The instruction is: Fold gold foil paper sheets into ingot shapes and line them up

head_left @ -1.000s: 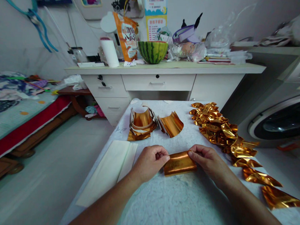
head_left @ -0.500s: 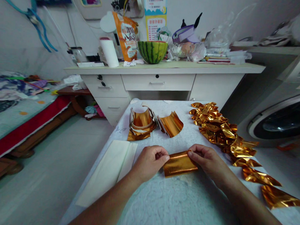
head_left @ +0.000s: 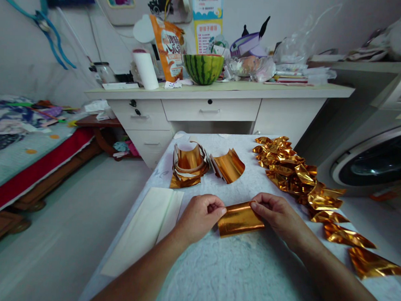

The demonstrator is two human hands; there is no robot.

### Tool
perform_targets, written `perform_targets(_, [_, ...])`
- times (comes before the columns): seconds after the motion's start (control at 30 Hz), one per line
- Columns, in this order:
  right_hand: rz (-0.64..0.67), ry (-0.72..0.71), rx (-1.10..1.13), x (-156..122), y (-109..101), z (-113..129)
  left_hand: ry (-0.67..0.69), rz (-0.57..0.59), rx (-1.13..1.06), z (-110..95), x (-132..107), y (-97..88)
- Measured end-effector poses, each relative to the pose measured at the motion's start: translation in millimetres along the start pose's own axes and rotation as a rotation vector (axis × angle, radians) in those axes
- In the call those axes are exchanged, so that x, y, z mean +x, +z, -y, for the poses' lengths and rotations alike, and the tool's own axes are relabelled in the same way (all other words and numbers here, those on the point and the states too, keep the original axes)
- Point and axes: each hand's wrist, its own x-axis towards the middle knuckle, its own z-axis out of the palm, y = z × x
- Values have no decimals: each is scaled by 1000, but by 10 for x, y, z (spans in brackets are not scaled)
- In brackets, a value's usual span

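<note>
A shiny gold foil paper sheet [head_left: 240,221], slightly curved, is stretched between both hands low over the table. My left hand [head_left: 201,216] pinches its upper left corner between thumb and fingers. At the upper right corner, my right hand [head_left: 272,212] grips it the same way, thumb on top. Beyond the hands lies a stack of curled gold foil sheets [head_left: 190,161], with a smaller curled pile [head_left: 231,165] beside it. Folded gold foil pieces [head_left: 285,171] with pointed ends run down the right side of the table.
White paper sheets [head_left: 141,227] lie at the table's left edge. Behind the cloth-covered table [head_left: 235,274] stands a white desk [head_left: 211,109] bearing half a watermelon [head_left: 203,70] and a snack bag [head_left: 169,50]. A washing machine [head_left: 378,148] is at the right, a bed [head_left: 29,153] at the left.
</note>
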Motion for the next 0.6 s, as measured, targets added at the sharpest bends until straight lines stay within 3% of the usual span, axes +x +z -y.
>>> perform_targets(0.2, [-14, -38, -94, 11, -7, -49, -2, 1, 17, 0, 4, 4])
perform_targets(0.6, [-200, -164, -770, -9, 94, -13, 23, -1, 276, 1, 1, 64])
